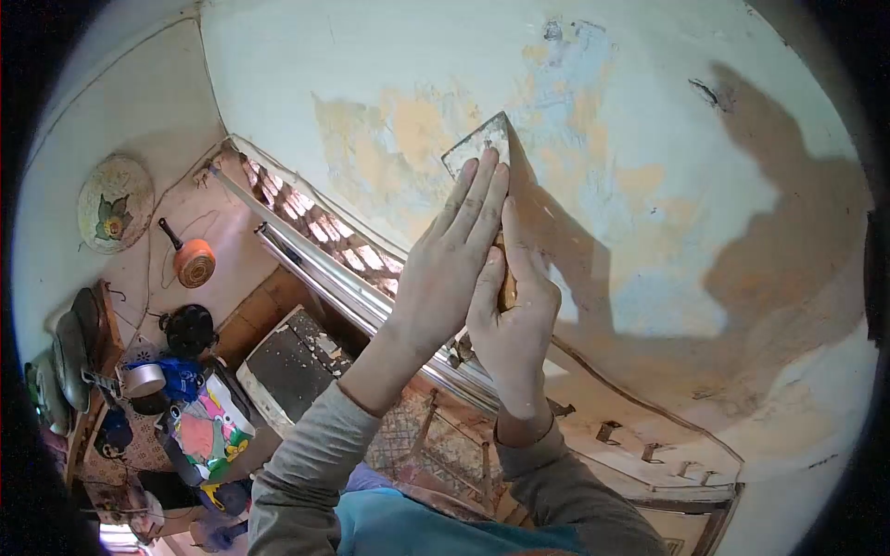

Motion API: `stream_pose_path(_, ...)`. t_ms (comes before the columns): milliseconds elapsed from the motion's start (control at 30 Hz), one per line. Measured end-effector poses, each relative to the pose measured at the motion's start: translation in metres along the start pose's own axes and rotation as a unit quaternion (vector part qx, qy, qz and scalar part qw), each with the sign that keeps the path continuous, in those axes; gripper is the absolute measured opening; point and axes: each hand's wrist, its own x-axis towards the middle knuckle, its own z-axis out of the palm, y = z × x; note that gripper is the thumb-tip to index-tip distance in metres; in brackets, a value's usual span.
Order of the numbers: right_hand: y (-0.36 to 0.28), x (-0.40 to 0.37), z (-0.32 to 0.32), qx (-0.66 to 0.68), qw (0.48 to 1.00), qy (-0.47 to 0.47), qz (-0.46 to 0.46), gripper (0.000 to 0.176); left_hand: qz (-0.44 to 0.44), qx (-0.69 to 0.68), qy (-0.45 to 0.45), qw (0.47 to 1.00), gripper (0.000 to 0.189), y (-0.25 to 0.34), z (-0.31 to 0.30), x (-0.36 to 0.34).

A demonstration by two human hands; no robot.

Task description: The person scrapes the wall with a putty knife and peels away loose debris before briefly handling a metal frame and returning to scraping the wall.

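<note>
**A:** Hanging at far left, what frames the scene?

**B:** A painted plate [114, 202] and an orange pan [195, 262], well apart from the work.

**A:** And the hands, at centre?

**B:** The left hand [443, 271] lies flat, fingers stretched out and pressing on the blade of the scraper [477, 148]. Just right of it, the right hand [514, 324] is wrapped tight round the wooden handle. The blade's edge meets the wall [352, 56] at upper centre.

**A:** How far along does the stripping look?

**B:** Partly done, by appearances. Bare yellowish patches [417, 125] show left of the blade, and more sit to its right among pale blue remnants [593, 74]. The white coat across the top and toward the right edge looks untouched, so most of the surface seems left to do.
</note>
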Motion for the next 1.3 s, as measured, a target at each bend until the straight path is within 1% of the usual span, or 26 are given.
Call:
stream_pose_path(33, 0.003, 0.000, 0.000, 0.008, 1.000, 0.008, -0.011, 0.050, 0.011, 0.041, 0.007, 0.999, 0.077, -0.002, 0.005, 0.001)
stream_pose_path(67, 0.006, 0.000, 0.001, 0.016, 0.999, 0.016, -0.022, 0.053, 0.011, 0.042, 0.008, 0.999, 0.077, -0.004, 0.006, 0.000)
stream_pose_path(167, 0.010, 0.002, 0.006, 0.028, 0.998, 0.041, -0.037, 0.051, 0.013, 0.040, 0.008, 0.999, 0.077, -0.004, 0.006, 0.000)
stream_pose_path(300, -0.004, 0.003, -0.001, 0.023, 1.000, 0.013, -0.003, 0.046, 0.018, 0.079, 0.002, 0.997, 0.077, -0.005, 0.004, 0.001)
stream_pose_path(400, 0.002, 0.007, 0.005, 0.057, 0.998, 0.027, -0.018, 0.045, 0.021, 0.081, -0.010, 0.996, 0.076, -0.003, -0.005, 0.006)
stream_pose_path(433, 0.020, 0.017, 0.018, 0.056, 0.989, 0.075, -0.113, 0.048, 0.019, 0.076, 0.017, 0.997, 0.075, -0.006, -0.008, 0.012)
stream_pose_path(467, 0.014, 0.028, 0.021, 0.057, 0.990, 0.073, -0.111, 0.048, 0.016, 0.069, 0.044, 0.996, 0.075, -0.009, -0.010, 0.018)
stream_pose_path(500, 0.003, 0.040, 0.022, 0.076, 0.993, 0.050, -0.072, 0.047, 0.038, 0.052, 0.072, 0.995, 0.073, -0.017, -0.015, 0.027)
stream_pose_path(533, -0.008, 0.051, 0.021, 0.094, 0.995, 0.029, -0.035, 0.046, 0.038, 0.058, 0.095, 0.993, 0.072, -0.022, -0.016, 0.036)
stream_pose_path(600, -0.018, 0.062, 0.021, 0.111, 0.993, 0.022, -0.029, 0.043, 0.019, 0.060, 0.082, 0.995, 0.070, -0.026, -0.028, 0.045)
stream_pose_path(633, -0.019, 0.061, 0.023, 0.083, 0.994, 0.033, -0.056, 0.044, 0.023, 0.063, 0.082, 0.994, 0.070, -0.026, -0.032, 0.044)
stream_pose_path(667, -0.018, 0.060, 0.028, 0.057, 0.994, 0.044, -0.084, 0.044, 0.021, 0.051, 0.061, 0.997, 0.070, -0.025, -0.036, 0.040)
stream_pose_path(700, -0.006, 0.057, 0.037, 0.032, 0.980, 0.106, -0.166, 0.044, 0.018, 0.039, 0.039, 0.998, 0.070, -0.025, -0.040, 0.034)
stream_pose_path(733, -0.011, 0.052, 0.036, 0.038, 0.979, 0.109, -0.170, 0.044, 0.020, 0.046, 0.041, 0.998, 0.070, -0.025, -0.040, 0.026)
stream_pose_path(800, -0.020, 0.026, 0.026, 0.048, 0.996, 0.040, -0.064, 0.046, 0.008, 0.043, 0.012, 0.999, 0.071, -0.024, -0.031, 0.010)
stream_pose_path(833, -0.018, 0.018, 0.025, 0.051, 0.999, -0.003, -0.012, 0.047, 0.005, 0.045, 0.015, 0.999, 0.071, -0.024, -0.027, 0.004)
stream_pose_path(867, -0.016, 0.015, 0.025, 0.050, 0.999, -0.006, -0.014, 0.047, 0.003, 0.030, 0.015, 0.999, 0.072, -0.023, -0.023, 0.000)
stream_pose_path(933, -0.011, 0.013, 0.025, 0.011, 0.999, 0.007, -0.048, 0.047, -0.003, 0.013, 0.019, 1.000, 0.073, -0.021, -0.018, -0.003)
stream_pose_path(1000, -0.014, 0.015, 0.019, -0.013, 0.999, -0.011, -0.041, 0.046, -0.008, 0.009, 0.016, 1.000, 0.074, -0.020, -0.017, -0.002)
stream_pose_path(1067, -0.007, 0.020, 0.023, -0.002, 0.995, 0.025, -0.096, 0.047, -0.008, 0.015, 0.024, 1.000, 0.074, -0.023, -0.016, 0.001)
stream_pose_path(1100, -0.004, 0.023, 0.027, -0.002, 0.995, 0.022, -0.094, 0.047, -0.001, 0.033, 0.036, 0.999, 0.073, -0.027, -0.015, 0.004)
stream_pose_path(1133, 0.000, 0.027, 0.032, -0.008, 0.993, 0.041, -0.113, 0.045, 0.007, 0.049, 0.047, 0.998, 0.072, -0.029, -0.014, 0.006)
stream_pose_path(1167, 0.001, 0.029, 0.034, -0.015, 0.989, 0.061, -0.132, 0.044, 0.003, 0.035, 0.040, 0.999, 0.072, -0.030, -0.017, 0.007)
stream_pose_path(1200, -0.002, 0.029, 0.033, -0.016, 0.990, 0.061, -0.129, 0.044, 0.002, 0.033, 0.037, 0.999, 0.072, -0.029, -0.019, 0.008)
stream_pose_path(1267, -0.013, 0.029, 0.026, 0.032, 0.999, -0.004, -0.009, 0.041, 0.001, 0.040, 0.041, 0.998, 0.071, -0.029, -0.020, 0.009)
stream_pose_path(1300, -0.008, 0.033, 0.032, 0.032, 0.999, -0.005, -0.007, 0.041, 0.009, 0.063, 0.044, 0.997, 0.072, -0.033, -0.018, 0.011)
